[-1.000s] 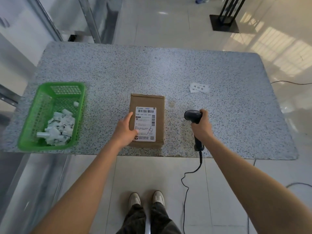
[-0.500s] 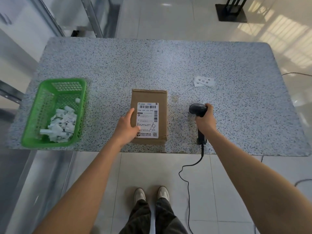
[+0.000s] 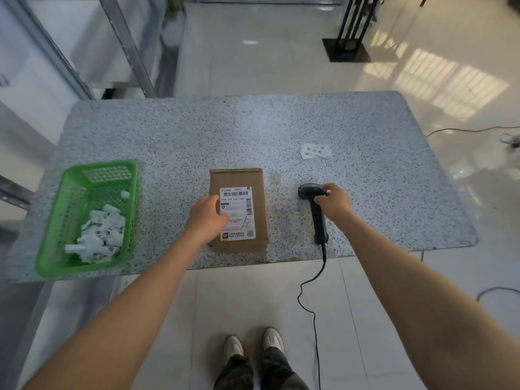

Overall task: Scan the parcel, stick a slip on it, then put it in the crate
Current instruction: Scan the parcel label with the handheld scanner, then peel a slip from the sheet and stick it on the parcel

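A flat brown cardboard parcel (image 3: 247, 181) with a white shipping label (image 3: 239, 212) lies near the table's front edge. My left hand (image 3: 206, 218) rests on its left side, partly covering the label. A black corded barcode scanner (image 3: 316, 212) lies on the table to the right of the parcel. My right hand (image 3: 333, 204) is closed around its head and upper handle. White slips (image 3: 315, 150) lie further back on the right. A green plastic crate (image 3: 56, 220) stands at the front left.
The crate holds several crumpled white paper pieces (image 3: 98, 237). The speckled stone table (image 3: 253, 130) ends just in front of the parcel. The scanner's cable (image 3: 315, 305) hangs down to the tiled floor beside my shoes. A black stand (image 3: 349, 49) is beyond the table.
My left hand slid further onto the parcel's label. My right hand shifted on the scanner, which stays lying on the table. The camera tilted up.
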